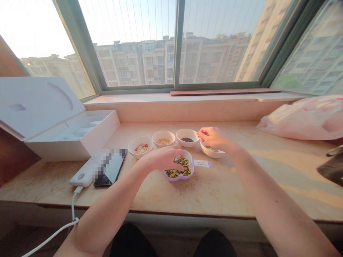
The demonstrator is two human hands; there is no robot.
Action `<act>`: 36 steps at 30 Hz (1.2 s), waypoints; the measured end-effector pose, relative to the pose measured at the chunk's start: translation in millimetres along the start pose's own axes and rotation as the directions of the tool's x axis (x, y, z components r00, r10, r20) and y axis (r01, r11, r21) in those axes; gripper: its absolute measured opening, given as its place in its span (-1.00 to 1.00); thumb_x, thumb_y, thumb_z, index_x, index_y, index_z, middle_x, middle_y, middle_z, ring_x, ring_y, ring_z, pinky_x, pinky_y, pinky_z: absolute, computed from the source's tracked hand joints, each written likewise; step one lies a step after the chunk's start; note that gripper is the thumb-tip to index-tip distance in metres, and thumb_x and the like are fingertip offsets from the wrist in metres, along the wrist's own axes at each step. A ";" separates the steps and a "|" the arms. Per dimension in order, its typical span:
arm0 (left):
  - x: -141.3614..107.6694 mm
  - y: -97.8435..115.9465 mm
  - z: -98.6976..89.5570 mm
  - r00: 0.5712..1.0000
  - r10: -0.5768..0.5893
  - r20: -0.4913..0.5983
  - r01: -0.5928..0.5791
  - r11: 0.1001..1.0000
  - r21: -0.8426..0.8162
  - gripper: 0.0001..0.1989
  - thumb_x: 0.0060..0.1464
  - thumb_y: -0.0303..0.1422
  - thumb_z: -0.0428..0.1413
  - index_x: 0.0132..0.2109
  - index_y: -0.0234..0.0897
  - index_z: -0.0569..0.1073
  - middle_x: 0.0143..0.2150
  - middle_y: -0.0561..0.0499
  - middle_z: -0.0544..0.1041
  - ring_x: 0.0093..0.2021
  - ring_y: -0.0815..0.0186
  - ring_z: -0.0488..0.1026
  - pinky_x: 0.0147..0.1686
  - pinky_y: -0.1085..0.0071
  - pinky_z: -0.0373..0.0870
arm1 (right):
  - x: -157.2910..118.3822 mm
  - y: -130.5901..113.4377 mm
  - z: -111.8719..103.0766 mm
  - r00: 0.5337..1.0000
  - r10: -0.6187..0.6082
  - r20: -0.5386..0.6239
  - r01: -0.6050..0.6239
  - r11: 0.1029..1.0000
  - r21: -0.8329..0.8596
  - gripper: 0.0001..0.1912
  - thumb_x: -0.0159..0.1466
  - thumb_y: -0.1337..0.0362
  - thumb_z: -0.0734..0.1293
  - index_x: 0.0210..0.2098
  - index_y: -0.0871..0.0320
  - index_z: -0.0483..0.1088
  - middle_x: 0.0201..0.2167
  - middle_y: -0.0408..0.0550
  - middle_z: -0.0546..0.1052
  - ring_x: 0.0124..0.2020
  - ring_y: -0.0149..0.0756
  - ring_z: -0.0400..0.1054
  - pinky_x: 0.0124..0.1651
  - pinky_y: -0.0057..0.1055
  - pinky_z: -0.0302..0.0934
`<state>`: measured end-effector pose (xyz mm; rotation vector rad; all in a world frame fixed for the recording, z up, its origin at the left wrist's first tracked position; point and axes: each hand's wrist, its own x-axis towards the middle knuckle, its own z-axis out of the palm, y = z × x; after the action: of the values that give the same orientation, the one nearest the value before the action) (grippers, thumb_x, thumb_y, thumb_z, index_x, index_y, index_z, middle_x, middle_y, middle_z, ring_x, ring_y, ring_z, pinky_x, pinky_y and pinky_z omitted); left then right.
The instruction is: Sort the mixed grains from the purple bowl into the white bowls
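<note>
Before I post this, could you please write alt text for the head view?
A person's left hand is at a purple-and-white bowl of mixed beans, the right hand at the rightmost of four white bowls. On the counter, an open white box and phone lie left, a plastic bag right.

The purple dish (179, 178) in the middle looked like smooth plastic. The white bowls (187, 144), from ten to two o'clock around it, looked smooth and a bit shiny. The counter (214, 194) under them looked like smooth stone. At ten o'clock the white box (99, 134) looked like matt card. The phone (116, 169) at nine o'clock had a glossy, glass-like screen. The bag (308, 119) at two o'clock was thin, crinkly plastic, and the window (214, 21) at twelve o'clock was glass in a matt frame (177, 53)
</note>
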<state>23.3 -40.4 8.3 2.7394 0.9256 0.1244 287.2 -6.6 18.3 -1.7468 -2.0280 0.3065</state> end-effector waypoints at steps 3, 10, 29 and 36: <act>0.8 -3.7 6.1 0.997 0.019 0.080 -0.021 0.999 0.029 -0.50 0.13 -0.11 0.30 0.15 -0.23 0.50 0.20 -0.10 0.49 0.18 0.11 0.46 0.13 0.30 0.38 | 5.8 21.8 -10.5 0.987 0.119 0.107 -0.100 0.980 -0.170 -0.72 0.30 0.18 0.30 -0.44 0.16 0.54 -0.40 0.02 0.63 -0.36 -0.22 0.43 -0.39 -0.39 0.13; 9.5 -5.5 15.6 0.995 0.032 0.097 -0.039 0.997 0.070 -0.76 0.23 -0.25 0.22 -0.03 -0.27 0.59 0.05 -0.12 0.56 0.06 0.13 0.48 0.07 0.28 0.38 | 4.4 42.5 -16.4 0.961 0.239 0.142 -0.222 0.967 -0.126 -0.79 0.19 0.27 0.36 -0.26 0.16 0.63 -0.11 0.11 0.65 -0.23 -0.18 0.51 -0.46 -0.44 0.23; 15.2 -10.5 14.5 1.000 0.022 0.007 -0.021 0.998 -0.062 -0.87 0.13 -0.47 0.22 -0.20 -0.21 0.66 -0.09 0.00 0.66 -0.07 0.22 0.56 -0.02 0.34 0.41 | 9.1 44.1 -8.5 0.963 0.194 0.190 -0.162 0.972 -0.173 -0.81 0.16 0.23 0.40 -0.27 0.09 0.64 -0.26 0.01 0.69 -0.27 -0.16 0.54 -0.31 -0.38 0.27; 9.3 -3.3 4.7 0.999 -0.028 -0.040 0.028 1.000 -0.008 -0.95 0.15 -0.39 0.26 -0.27 -0.23 0.63 -0.12 0.00 0.64 -0.16 0.26 0.56 -0.17 0.38 0.40 | 6.2 31.3 -7.8 0.982 0.168 0.090 -0.154 0.977 -0.147 -0.80 0.19 0.20 0.39 -0.28 0.10 0.66 -0.24 0.07 0.69 -0.24 -0.12 0.54 -0.30 -0.37 0.27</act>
<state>29.5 -33.2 2.9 2.7254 0.9713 0.1773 317.8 4.1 12.4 -2.0257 -2.0248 0.3171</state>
